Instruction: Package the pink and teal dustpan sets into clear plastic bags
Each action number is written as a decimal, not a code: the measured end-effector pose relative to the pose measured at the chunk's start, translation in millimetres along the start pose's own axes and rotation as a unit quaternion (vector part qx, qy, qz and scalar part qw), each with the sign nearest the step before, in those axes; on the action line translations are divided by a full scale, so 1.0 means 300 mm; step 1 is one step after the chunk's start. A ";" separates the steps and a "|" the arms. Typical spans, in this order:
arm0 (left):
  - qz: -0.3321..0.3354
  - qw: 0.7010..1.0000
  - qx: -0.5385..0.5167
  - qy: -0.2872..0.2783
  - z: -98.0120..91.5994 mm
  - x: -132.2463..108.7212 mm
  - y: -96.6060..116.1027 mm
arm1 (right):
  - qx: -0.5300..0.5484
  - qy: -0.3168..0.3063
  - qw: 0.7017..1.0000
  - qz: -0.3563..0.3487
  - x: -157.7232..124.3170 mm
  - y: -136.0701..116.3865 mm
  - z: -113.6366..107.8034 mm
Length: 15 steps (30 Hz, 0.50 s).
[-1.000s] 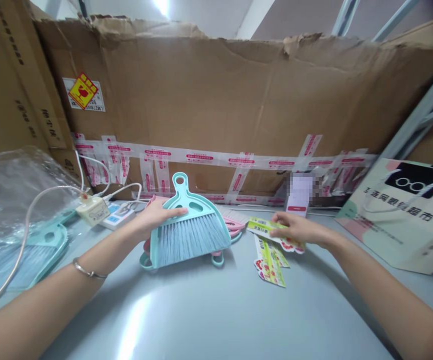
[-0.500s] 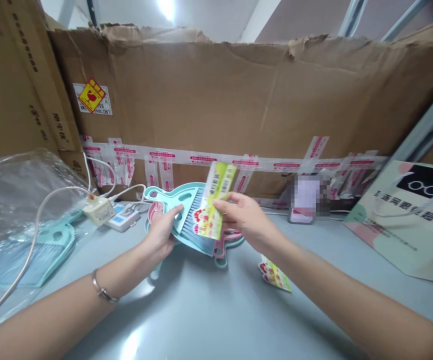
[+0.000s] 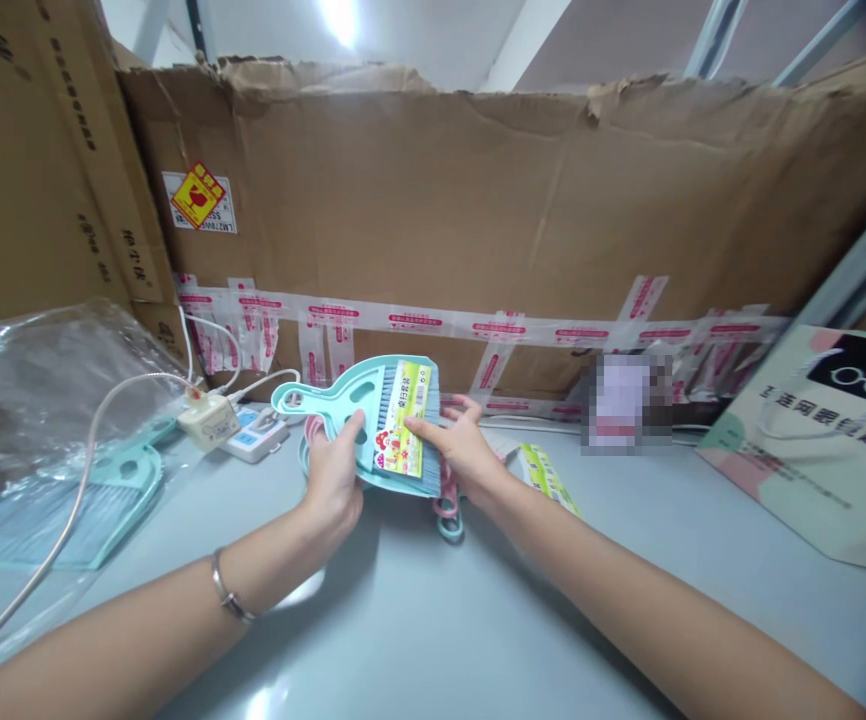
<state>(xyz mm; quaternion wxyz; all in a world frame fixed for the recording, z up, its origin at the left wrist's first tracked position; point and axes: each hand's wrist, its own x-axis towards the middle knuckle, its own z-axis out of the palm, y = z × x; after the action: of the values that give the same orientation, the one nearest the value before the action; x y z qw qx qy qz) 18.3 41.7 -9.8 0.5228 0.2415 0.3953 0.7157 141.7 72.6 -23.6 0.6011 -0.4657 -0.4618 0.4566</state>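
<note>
Left hand [image 3: 334, 485] clamped, thumb uppermost, on a turquoise dustpan set [image 3: 354, 402] above the table [image 3: 433, 620]. Right hand [image 3: 467, 450]: thumb pressing a barcoded card [image 3: 404, 400], printed in Chinese, against the set's bristles [image 3: 431, 465]; fingers behind. Right of the set: a second card [image 3: 549, 480]; farther right, a spectacles-printed bag [image 3: 800, 480] lettered "超市". Behind the set: a carton [image 3: 418, 200], its inverted label [image 3: 223, 208] beginning "LM27".

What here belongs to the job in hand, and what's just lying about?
In the job:
left hand, holding the turquoise brush-and-dustpan set
right hand, touching the printed card
likely the other card, the pink handle and the plastic-covered set

Apparently just lying about:
charger
power strip
paper bag
cardboard box
</note>
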 end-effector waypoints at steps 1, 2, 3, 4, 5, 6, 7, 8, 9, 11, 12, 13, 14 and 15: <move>0.006 1.000 -0.003 -0.003 0.001 -0.002 -0.001 | 0.060 -0.038 0.995 0.064 -0.011 -0.012 0.007; 0.011 1.000 -0.005 -0.006 0.001 -0.005 0.000 | 0.108 -0.073 0.984 0.124 -0.023 -0.027 0.014; 0.014 1.000 -0.008 -0.010 0.002 -0.007 0.001 | 0.139 -0.100 0.970 0.170 -0.036 -0.042 0.019; 0.016 1.000 -0.008 -0.012 0.004 -0.009 0.004 | 0.155 -0.123 0.961 0.195 -0.047 -0.057 0.023; 0.014 1.000 -0.008 -0.015 0.005 -0.011 0.007 | 0.159 -0.138 0.955 0.210 -0.057 -0.070 0.025; 0.012 1.000 -0.006 -0.017 0.006 -0.013 0.010 | 0.158 -0.145 0.952 0.219 -0.064 -0.080 0.025; 0.008 1.000 -0.003 -0.019 0.007 -0.015 0.013 | 0.158 -0.148 0.951 0.222 -0.070 -0.087 0.024; 0.003 1.000 0.001 -0.021 0.007 -0.016 0.015 | 0.160 -0.151 0.950 0.221 -0.073 -0.091 0.022; -0.001 1.000 0.008 -0.024 0.008 -0.016 0.016 | 0.164 -0.156 0.949 0.218 -0.075 -0.093 0.020; -0.017 0.999 0.037 -0.028 0.008 -0.010 0.015 | 0.175 -0.163 0.947 0.213 -0.076 -0.094 0.016; -0.028 0.997 0.059 -0.035 0.007 -0.003 0.018 | 0.178 -0.164 0.947 0.212 -0.076 -0.095 0.015; -0.038 0.994 0.086 -0.049 0.005 0.006 0.025 | 0.179 -0.160 0.947 0.214 -0.076 -0.097 0.014; -0.047 0.989 0.121 -0.077 0.001 0.018 0.040 | 0.177 -0.151 0.948 0.216 -0.078 -0.100 0.013; -0.051 0.978 0.165 -0.115 -0.004 0.032 0.065 | 0.174 -0.137 0.950 0.220 -0.079 -0.105 0.009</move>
<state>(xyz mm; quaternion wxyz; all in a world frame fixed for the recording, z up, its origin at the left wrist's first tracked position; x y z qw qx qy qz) 3.3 47.6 4.7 0.5537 0.3848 0.4564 0.5805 139.1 45.0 4.6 0.4885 -0.3770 -0.3396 0.7099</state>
